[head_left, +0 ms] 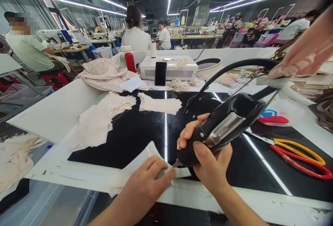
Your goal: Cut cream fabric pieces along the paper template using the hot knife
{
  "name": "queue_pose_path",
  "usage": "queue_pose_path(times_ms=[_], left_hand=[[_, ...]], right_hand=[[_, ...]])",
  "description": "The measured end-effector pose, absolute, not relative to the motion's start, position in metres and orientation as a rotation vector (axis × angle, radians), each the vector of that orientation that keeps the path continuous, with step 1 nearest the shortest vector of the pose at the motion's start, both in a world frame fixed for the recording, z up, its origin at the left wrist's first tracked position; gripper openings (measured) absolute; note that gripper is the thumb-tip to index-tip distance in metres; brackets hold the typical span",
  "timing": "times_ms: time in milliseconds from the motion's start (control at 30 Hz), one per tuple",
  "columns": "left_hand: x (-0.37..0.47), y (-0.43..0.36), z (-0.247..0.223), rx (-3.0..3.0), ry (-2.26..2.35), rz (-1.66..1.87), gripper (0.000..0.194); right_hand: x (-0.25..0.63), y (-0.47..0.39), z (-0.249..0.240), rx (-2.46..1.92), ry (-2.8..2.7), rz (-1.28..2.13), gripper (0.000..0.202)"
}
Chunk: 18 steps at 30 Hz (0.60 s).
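Note:
My left hand (147, 186) presses a pale fabric piece (139, 156) against the front edge of the black glossy tabletop (130, 134). Its fingers lie over the piece, slightly bent. My right hand (208, 160) is wrapped round a black corded hand tool (221, 125), whose narrow metal tip points down at the fabric beside my left fingertips. A stack of pale cut pieces (96, 123) lies to the left, and a smaller stack (160, 104) sits farther back. The tool's black cord arcs to the upper right.
Scissors (299, 153) with orange and red handles lie at the right. Another person's hand (299, 59) reaches in at the upper right, by the cord. Behind stand a phone (160, 73), a white vented box (177, 67) and a red bottle (130, 62). People sit at benches beyond.

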<state>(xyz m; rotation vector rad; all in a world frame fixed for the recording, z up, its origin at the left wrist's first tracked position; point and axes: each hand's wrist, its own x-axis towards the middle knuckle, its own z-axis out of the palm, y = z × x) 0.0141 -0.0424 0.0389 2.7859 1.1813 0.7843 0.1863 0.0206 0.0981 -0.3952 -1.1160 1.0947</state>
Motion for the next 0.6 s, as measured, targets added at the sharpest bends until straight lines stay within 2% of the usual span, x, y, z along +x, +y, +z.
queue_pose_path(times_ms=[367,600], left_hand=[[0.0149,-0.0429,0.0323,2.763,1.172,0.811,0.028],[0.0162,-0.0421,0.0328,2.759,1.211,0.803,0.028]], right_hand=[[0.1789,0.0245,0.0964,-0.374,-1.095,1.107,0.039],[0.1779,0.0245,0.0947,-0.412,-1.117,1.099,0.032]])
